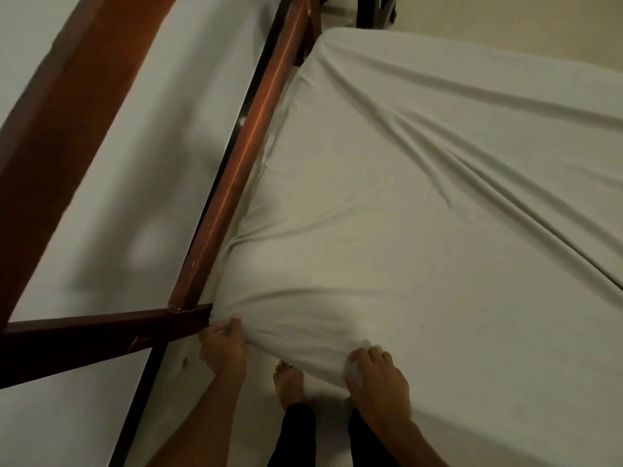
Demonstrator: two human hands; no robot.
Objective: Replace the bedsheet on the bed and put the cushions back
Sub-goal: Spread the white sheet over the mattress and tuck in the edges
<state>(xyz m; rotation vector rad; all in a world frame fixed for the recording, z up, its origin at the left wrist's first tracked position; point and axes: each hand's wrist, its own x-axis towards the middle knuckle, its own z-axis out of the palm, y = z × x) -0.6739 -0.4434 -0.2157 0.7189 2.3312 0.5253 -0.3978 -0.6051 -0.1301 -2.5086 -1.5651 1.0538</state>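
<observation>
**A:** Where is the bedsheet?

**B:** The white bedsheet (421, 197) is spread over the bed and covers the whole top that shows. At the far left corner it wraps round and down the side. Long creases run from the right edge and draw together at the near left corner, where the cloth is bunched.

**A:** And the hands?

**B:** Both are at that near left corner. The left hand (222, 348) has its fingers curled into the gathered cloth on the corner itself, just beside the wood. The right hand (377, 379) is a little along the near edge, with its fingers curled over a bunch of sheet and gripping it. Both forearms are bare.

**A:** What wood do you mean?

**B:** A reddish-brown wooden rail (242, 156) runs along the bed's left edge, touching the sheet for most of its length. At the near corner it meets a darker cross beam (101, 335) that goes off to the left. The left hand's knuckles are close to that joint.

**A:** What about the dark line on the right?

**B:** It crosses the sheet towards the right edge. I cannot tell whether it is a deep fold or a seam.

**A:** What lies around the bed?

**B:** Between the two wrists is a bare foot (288, 382) on pale ground, with a dark trouser leg (296, 433) above it. A beige floor (505, 15) shows past the bed's far edge. Left of the rail is a pale, blurred surface (118, 163).
</observation>
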